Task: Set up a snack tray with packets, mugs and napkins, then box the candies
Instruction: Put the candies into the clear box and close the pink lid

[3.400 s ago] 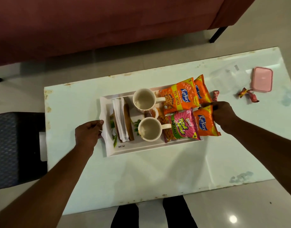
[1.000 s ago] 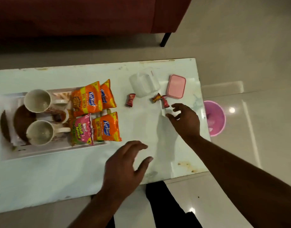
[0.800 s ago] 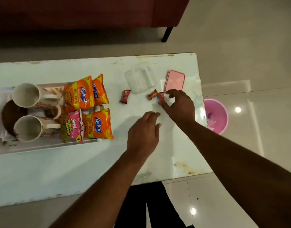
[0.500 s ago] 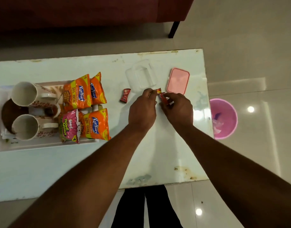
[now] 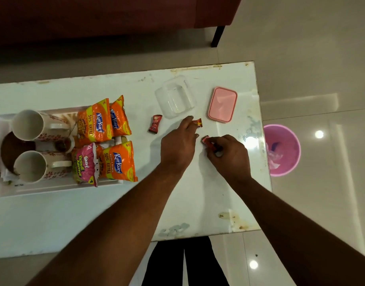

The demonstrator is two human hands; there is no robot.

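Candies: three small wrapped pieces, all outside the clear box [image 5: 174, 98]. Orange candy [image 5: 198, 122] is just off the box's near right corner, low over the table [image 5: 198, 203] or on it, can't tell which. Red candy [image 5: 207, 141] is off that same corner but further toward the person. Third candy [image 5: 154, 126] lies alone just off the box's near left corner, nothing touching it.

Handling, my read: very light, with a slick, crinkly film wrap and probably a hard core. No real breakage risk. They will likely skid if pushed flat, so pinch across the body or take a wrapper end. A light squeeze should be enough.

Left hand [image 5: 178, 145]: knuckles up, fingers curled down, fingertips [image 5: 189, 118] on the left end of the orange candy. It looks like a pinch, but the thumb is hidden under the hand. Right hand [image 5: 229, 155]: fingers curled in tight, red candy pinched at the tips, one end poking out toward the box.

The box is transparent, mouth up, lid off, no candy inside yet. Pink lid [image 5: 222, 104] lies flat just right of the box, not touching it.

Well left of the box: tray [image 5: 53, 189] with snack packets [image 5: 103, 124] and two mugs [image 5: 29, 124]. Its left end is cut off by the frame. The tray part looks done, and boxing stands at zero of three.

Right of the box, past the lid and off the table edge: pink bin [image 5: 284, 149] on the floor.
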